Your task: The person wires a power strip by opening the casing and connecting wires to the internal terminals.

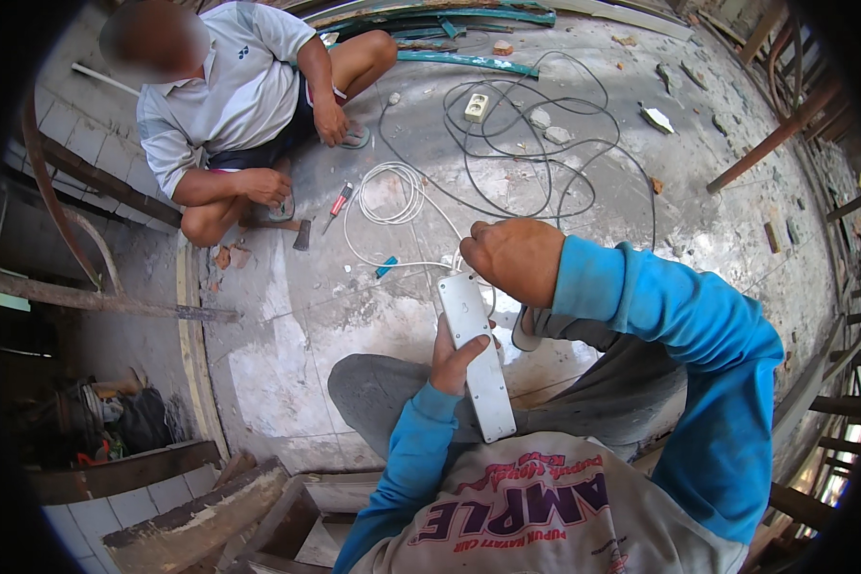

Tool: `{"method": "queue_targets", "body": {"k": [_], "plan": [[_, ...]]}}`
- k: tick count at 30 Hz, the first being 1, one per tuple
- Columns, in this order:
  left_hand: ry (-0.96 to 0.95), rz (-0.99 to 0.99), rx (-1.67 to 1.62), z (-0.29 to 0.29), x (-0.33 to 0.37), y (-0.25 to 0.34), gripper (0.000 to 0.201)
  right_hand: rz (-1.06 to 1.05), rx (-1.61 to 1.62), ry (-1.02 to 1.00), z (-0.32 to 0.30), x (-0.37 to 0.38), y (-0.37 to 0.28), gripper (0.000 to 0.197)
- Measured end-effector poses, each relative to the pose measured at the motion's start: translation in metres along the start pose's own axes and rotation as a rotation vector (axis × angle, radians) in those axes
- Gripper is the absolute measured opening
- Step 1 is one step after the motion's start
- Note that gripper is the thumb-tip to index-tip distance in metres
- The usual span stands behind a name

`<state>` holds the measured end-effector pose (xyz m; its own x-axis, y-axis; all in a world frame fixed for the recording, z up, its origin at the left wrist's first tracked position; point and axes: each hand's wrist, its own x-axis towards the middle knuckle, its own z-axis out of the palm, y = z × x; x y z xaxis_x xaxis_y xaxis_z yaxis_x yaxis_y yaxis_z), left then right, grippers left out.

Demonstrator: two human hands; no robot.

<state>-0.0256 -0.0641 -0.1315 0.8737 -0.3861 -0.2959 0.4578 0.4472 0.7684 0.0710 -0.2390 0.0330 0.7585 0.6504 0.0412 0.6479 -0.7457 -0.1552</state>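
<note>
A stained floor (287, 411) spreads around me, another person (230, 105) squatting at far left. A long white casing (478, 368) slants in the left grip (452, 362), thumb clamped across it. Just beyond the casing's far end, the right grip (517, 258) bends down, curled beside white cable (418, 194); whether it's pinching, I can't tell.

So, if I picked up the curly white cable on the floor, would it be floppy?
Probably fairly floppy: the white cable looks thin and bends into round loops. Those loops might spread or tangle, because they overlap loosely. Lifting it could also tug near the person's right hand, since one length runs toward there.
</note>
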Motion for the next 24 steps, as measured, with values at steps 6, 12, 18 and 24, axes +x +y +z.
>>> {"method": "queue_targets", "body": {"k": [6,12,18,24], "plan": [[-0.033,0.023,0.0,-0.001,0.002,-0.005,0.059,0.014,-0.139,-0.313,-0.016,0.011,-0.016,0.015],[-0.004,0.025,0.008,0.0,0.002,-0.004,0.056,-0.02,-0.102,-0.197,-0.009,0.012,-0.006,0.013],[0.072,0.071,0.059,-0.001,0.001,-0.005,0.053,0.074,-0.112,-0.397,-0.001,0.007,-0.008,0.017],[0.107,0.145,0.161,0.0,0.002,-0.012,0.056,0.07,0.022,-0.109,0.026,-0.012,0.005,0.03]]}}
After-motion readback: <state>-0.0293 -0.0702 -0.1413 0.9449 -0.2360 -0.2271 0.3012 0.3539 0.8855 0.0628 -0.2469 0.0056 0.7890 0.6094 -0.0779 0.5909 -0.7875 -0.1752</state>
